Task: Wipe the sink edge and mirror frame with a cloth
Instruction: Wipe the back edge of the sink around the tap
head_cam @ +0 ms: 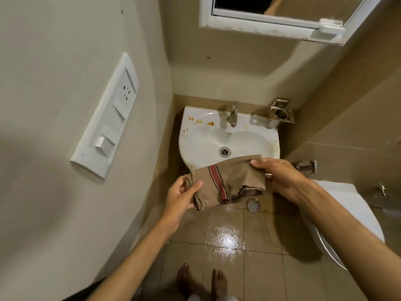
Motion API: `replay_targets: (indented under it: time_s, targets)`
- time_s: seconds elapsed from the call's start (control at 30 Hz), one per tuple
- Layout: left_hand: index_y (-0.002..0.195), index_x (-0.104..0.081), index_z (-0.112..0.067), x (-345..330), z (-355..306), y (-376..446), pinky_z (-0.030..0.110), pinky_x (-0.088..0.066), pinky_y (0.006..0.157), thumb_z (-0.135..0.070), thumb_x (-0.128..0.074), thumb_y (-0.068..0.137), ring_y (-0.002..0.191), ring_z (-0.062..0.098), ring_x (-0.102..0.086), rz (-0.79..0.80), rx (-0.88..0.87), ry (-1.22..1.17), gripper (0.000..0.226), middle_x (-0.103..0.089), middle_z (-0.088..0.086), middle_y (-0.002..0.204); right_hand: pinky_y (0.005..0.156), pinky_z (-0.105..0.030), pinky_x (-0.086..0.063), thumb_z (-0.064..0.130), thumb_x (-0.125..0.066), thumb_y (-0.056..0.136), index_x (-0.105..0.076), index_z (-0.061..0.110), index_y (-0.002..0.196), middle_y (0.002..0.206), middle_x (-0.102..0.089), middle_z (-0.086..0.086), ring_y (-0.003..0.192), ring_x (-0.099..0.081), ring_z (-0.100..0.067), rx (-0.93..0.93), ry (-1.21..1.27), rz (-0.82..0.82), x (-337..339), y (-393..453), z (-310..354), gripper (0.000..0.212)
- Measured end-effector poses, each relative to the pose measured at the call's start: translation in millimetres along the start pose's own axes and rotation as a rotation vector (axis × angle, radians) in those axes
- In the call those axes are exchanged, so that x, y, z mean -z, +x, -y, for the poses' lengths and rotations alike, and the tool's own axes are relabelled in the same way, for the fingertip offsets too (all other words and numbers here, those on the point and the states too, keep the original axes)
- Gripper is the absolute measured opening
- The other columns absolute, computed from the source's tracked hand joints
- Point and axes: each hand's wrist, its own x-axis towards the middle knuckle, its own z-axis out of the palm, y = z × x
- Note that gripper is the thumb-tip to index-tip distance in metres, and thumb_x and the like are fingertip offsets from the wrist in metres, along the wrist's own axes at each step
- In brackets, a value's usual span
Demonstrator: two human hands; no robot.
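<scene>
Cloth [225,181] hangs just past the sink's [186,135] front edge, at 6 o'clock. Left hand [181,197] and right hand [280,173] each pinch one end. Mirror frame [256,29] sits at 12 o'clock.

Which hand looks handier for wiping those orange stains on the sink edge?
Probably the left hand: it already grips the cloth, and the stains lie on the sink rim's left side. The right hand would need to cross over.
</scene>
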Motion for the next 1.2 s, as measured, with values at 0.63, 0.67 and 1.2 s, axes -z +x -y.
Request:
replay_targets:
  time_s: [0.63, 0.67, 1.2]
  targets:
    - [0.127, -0.063, -0.032, 0, -37, 122, 0.039, -0.069, 0.080, -0.037, -0.055, 0.108, 0.098, 0.008, -0.078, -0.437, -0.159, 0.376, 0.021, -0.078, -0.008, 0.111, 0.078, -0.048, -0.067, 0.027, -0.069, 0.100, -0.066, 0.019, 0.118, 0.120, -0.072, -0.013, 0.108, -0.073, -0.029, 0.004, -0.211, 0.172, -78, 156, 6, 0.020]
    - [0.127, -0.063, -0.030, 0, -40, 133, 0.040, -0.069, 0.082, -0.037, -0.057, 0.107, 0.098, 0.008, -0.078, -0.428, -0.148, 0.396, 0.022, -0.078, -0.009, 0.110, 0.077, -0.045, -0.068, 0.020, -0.072, 0.096, -0.066, 0.019, 0.119, 0.118, -0.072, -0.015, 0.105, -0.074, -0.030, 0.003, -0.214, 0.203, -81, 164, 9, 0.023]
    - [0.156, -0.045, -0.015, -14, -158, 310, 0.039, -0.044, 0.121, -0.040, -0.062, 0.106, 0.140, 0.020, -0.056, -0.509, -0.377, 0.588, 0.059, -0.057, 0.005, 0.154, 0.072, -0.039, -0.050, 0.011, -0.067, 0.094, -0.049, 0.001, 0.141, 0.127, -0.061, -0.023, 0.113, -0.063, -0.045, 0.626, -1.090, -0.382, -95, 264, 118, 0.052]
